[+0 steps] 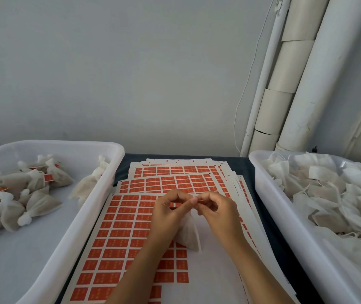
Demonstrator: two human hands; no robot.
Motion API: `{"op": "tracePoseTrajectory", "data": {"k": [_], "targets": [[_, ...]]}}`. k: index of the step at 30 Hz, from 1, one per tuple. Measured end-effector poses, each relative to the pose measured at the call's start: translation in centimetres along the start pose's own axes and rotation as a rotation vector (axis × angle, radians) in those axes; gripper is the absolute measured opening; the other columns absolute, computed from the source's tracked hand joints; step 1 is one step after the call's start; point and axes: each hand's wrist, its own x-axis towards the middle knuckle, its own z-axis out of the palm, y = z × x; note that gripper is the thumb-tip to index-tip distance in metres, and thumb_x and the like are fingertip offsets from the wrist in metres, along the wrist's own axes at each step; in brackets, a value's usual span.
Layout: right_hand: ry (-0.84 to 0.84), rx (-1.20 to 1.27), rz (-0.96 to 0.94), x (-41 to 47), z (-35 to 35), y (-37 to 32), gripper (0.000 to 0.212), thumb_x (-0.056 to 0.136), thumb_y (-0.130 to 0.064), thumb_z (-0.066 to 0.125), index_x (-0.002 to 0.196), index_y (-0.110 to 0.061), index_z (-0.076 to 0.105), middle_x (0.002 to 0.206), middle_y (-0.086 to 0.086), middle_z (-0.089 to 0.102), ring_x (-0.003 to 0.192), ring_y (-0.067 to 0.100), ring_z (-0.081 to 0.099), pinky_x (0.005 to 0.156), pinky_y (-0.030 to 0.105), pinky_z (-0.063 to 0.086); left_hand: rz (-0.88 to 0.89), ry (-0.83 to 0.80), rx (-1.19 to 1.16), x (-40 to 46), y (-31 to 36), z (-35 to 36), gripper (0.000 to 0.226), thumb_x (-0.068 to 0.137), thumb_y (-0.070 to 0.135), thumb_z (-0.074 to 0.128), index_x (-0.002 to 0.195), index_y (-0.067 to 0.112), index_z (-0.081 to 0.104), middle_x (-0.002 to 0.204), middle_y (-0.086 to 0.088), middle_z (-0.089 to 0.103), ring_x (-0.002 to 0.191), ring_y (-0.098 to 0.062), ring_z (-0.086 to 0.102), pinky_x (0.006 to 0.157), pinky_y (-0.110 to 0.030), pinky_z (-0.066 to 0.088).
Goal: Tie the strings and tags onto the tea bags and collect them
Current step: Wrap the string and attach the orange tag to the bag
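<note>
A white tea bag (188,234) hangs below my two hands, its lower corner resting on the top sheet of orange tags (118,233). My left hand (169,212) and my right hand (215,210) meet fingertip to fingertip above it, pinching a small orange tag (176,204) and the bag's string between them. The string itself is too thin to make out. Finished tea bags (21,194) with knotted tops and orange tags lie in the left white tray (100,194).
A right white tray (267,205) holds a heap of untied tea bags with loose strings. More tag sheets (175,172) are stacked behind on the dark table. White pipes and a thin cable run up the wall at the back right.
</note>
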Motion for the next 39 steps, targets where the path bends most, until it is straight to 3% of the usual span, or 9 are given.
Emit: {"op": "tracePoseTrajectory", "data": {"k": [4,9,14,19,21,24,27,32,39], "targets": [[-0.021,0.044,-0.002,0.1,0.1,0.1,0.028,0.080,-0.023,0.069,0.104,-0.034,0.058,0.092,-0.029,0.057,0.079,-0.010,0.059,0.078,0.008,0.050,-0.011,-0.018,-0.009,-0.1,0.3,0.2,0.009,0.085,0.014,0.064,0.082,0.015,0.072,0.077,0.004,0.071,0.078,-0.010,0.065,0.071,-0.013,0.049],[-0.024,0.092,0.049,0.1,0.1,0.4,0.015,0.080,-0.024,0.070,0.080,-0.035,0.060,0.081,-0.025,0.062,0.080,-0.008,0.060,0.065,0.000,0.043,-0.075,0.070,-0.073,-0.3,0.6,0.4,0.020,0.095,0.018,0.048,0.096,0.022,0.068,0.080,0.008,0.069,0.082,-0.009,0.065,0.066,-0.016,0.052],[-0.008,0.189,0.122,0.3,-0.1,0.5,0.010,0.083,-0.024,0.068,0.080,-0.031,0.062,0.085,-0.019,0.065,0.084,0.004,0.062,0.068,0.006,0.046,-0.175,0.156,-0.024,-0.4,0.6,0.5,0.022,0.100,0.027,0.037,0.103,0.029,0.059,0.098,0.015,0.066,0.088,-0.004,0.065,0.061,-0.012,0.050],[0.013,0.291,0.194,0.3,-0.2,0.2,0.003,0.083,-0.025,0.067,0.082,-0.027,0.065,0.088,-0.019,0.067,0.089,0.002,0.061,0.070,0.009,0.042,-0.383,-0.095,0.011,-0.6,1.0,0.4,0.046,0.101,0.037,0.029,0.084,0.018,0.067,0.072,0.002,0.071,0.068,-0.009,0.067,0.058,-0.010,0.048],[-0.003,0.375,0.243,0.2,-0.2,0.1,0.002,0.083,-0.026,0.067,0.084,-0.025,0.067,0.090,-0.017,0.068,0.093,0.005,0.061,0.076,0.015,0.045,-0.404,-0.131,-0.007,-0.7,1.1,0.5,0.046,0.101,0.036,0.032,0.077,0.019,0.067,0.065,0.001,0.067,0.062,-0.008,0.064,0.062,-0.015,0.049],[-0.050,0.516,0.302,0.1,-0.2,-0.2,0.021,0.077,-0.033,0.067,0.094,-0.020,0.068,0.097,-0.009,0.070,0.099,0.016,0.064,0.093,0.034,0.048,-0.442,-0.134,-0.054,-0.6,1.1,0.5,0.044,0.099,0.030,0.040,0.066,0.020,0.067,0.060,0.001,0.063,0.060,-0.010,0.059,0.072,-0.026,0.048],[-0.081,0.659,0.324,0.1,-0.3,-0.2,0.034,0.071,-0.033,0.067,0.100,-0.016,0.067,0.101,-0.002,0.071,0.098,0.021,0.066,0.093,0.040,0.050,-0.447,-0.152,-0.178,-0.5,1.5,0.4,0.045,0.097,0.029,0.045,0.059,0.021,0.067,0.056,-0.001,0.059,0.056,-0.012,0.057,0.062,-0.023,0.051],[-0.217,0.859,0.260,0.2,-0.5,-0.1,0.015,0.077,-0.024,0.063,0.089,-0.022,0.072,0.099,0.005,0.069,0.089,0.022,0.067,0.065,0.035,0.057,-0.458,-0.282,-0.261,-0.5,1.9,0.2,0.033,0.085,0.039,0.055,0.063,0.021,0.071,0.059,-0.001,0.062,0.055,-0.011,0.057,0.060,-0.022,0.051],[-0.199,0.735,0.211,0.1,-0.5,0.2,0.023,0.080,-0.027,0.062,0.102,-0.032,0.070,0.116,-0.009,0.064,0.110,0.015,0.060,0.085,0.029,0.053,-0.410,-0.179,-0.207,-0.4,1.8,-0.1,0.023,0.075,0.042,0.062,0.067,0.025,0.074,0.072,0.002,0.069,0.060,-0.006,0.060,0.059,-0.017,0.048]]}}
